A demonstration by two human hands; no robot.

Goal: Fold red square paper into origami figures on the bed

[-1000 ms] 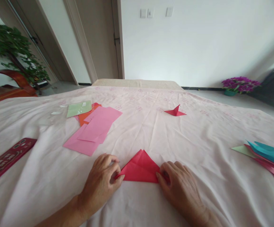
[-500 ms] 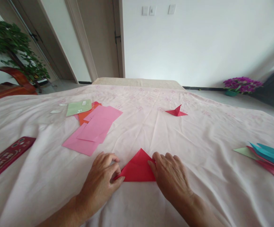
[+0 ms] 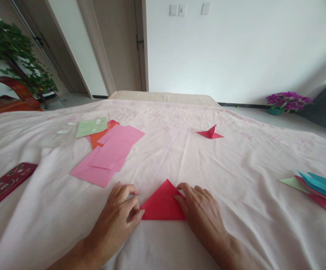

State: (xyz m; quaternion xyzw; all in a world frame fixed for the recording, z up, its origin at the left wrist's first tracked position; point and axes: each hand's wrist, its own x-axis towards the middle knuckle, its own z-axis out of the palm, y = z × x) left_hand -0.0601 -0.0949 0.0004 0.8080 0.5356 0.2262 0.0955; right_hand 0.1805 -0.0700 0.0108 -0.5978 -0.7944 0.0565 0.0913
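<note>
A red sheet of origami paper [image 3: 163, 204], folded into a triangle, lies on the cloth with its peak pointing away from me. My left hand [image 3: 123, 208] pinches its left corner between thumb and fingers. On the other side, my right hand [image 3: 202, 208] has thumb and curled fingers closed on the sloping right edge and covers the right corner. Farther off, to the right of centre, stands a small folded red paper piece [image 3: 211, 132] with one point sticking up.
Pink sheets [image 3: 112, 152], an orange sheet [image 3: 97, 139] and a pale green packet [image 3: 91, 127] lie at left. A dark red phone-like object [image 3: 8, 183] sits at the left edge. Blue folded paper [image 3: 324, 187] is at right, all on a wrinkled pink tablecloth [image 3: 244, 168].
My right hand has moved from the right corner up along the triangle's right edge. The split, creased top now shows a single point and a smoother face. My left hand stays at its corner.
</note>
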